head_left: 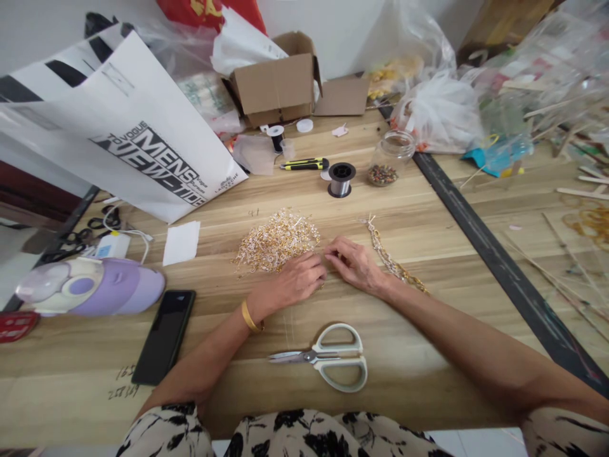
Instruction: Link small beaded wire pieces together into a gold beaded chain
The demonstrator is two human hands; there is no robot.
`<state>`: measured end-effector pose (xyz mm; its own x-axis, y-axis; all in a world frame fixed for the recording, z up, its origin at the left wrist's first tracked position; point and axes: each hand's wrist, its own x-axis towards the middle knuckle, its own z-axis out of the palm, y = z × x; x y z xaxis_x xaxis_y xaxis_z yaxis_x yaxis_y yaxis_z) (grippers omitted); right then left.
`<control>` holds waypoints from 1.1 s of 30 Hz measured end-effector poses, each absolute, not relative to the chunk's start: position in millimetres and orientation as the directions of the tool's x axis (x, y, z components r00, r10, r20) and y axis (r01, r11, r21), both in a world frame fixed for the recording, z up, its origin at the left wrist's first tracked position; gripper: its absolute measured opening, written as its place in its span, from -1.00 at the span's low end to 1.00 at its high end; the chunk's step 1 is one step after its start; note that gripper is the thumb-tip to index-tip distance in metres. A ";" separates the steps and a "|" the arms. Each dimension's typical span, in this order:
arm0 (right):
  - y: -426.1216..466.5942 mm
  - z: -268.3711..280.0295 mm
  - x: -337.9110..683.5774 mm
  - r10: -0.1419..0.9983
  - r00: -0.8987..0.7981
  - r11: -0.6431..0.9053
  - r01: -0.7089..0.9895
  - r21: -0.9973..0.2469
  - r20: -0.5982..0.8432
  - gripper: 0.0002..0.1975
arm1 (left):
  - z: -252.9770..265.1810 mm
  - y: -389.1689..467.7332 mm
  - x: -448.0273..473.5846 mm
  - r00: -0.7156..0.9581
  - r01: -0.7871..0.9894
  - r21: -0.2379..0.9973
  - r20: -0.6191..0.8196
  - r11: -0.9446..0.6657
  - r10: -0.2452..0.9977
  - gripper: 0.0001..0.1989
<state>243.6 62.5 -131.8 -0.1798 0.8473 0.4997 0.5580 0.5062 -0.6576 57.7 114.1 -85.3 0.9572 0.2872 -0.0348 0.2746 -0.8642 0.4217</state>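
Observation:
My left hand [301,278], with a gold bracelet [251,317] at the wrist, is closed with curled fingers beside a heap of small gold and clear beads or charms [278,241]. Almost touching it, my right hand [354,261] pinches thumb and fingers together. Whatever the fingertips hold is too small or hidden to name. A bit of gold shows under the left fingers, and faint thin lines run toward me below that hand. Right of my right hand lies a beaded gold and clear strand [387,257], partly behind the forearm. White-handled scissors [328,357] lie nearer to me.
Behind the heap are a wire spool [341,180], a yellow-black utility knife [304,164] and a jar of beads [385,165]. A phone [164,336], purple bottle [109,285] and white paper bag [128,127] stand left. Plastic bags [438,111] and sticks fill the right.

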 end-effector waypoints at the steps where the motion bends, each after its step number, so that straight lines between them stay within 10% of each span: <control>1: 62.4 -131.6 243.6 0.846 -0.181 0.508 0.557 -0.657 0.501 -0.91 | -85.1 114.5 57.2 0.960 0.268 0.411 -0.033 -0.872 0.279 -0.81; 33: 63.1 -131.3 243.4 0.835 -0.195 0.531 0.529 -0.661 0.515 -0.92 | -83.9 124.3 55.7 0.969 0.239 0.516 -0.066 -0.823 0.240 -0.85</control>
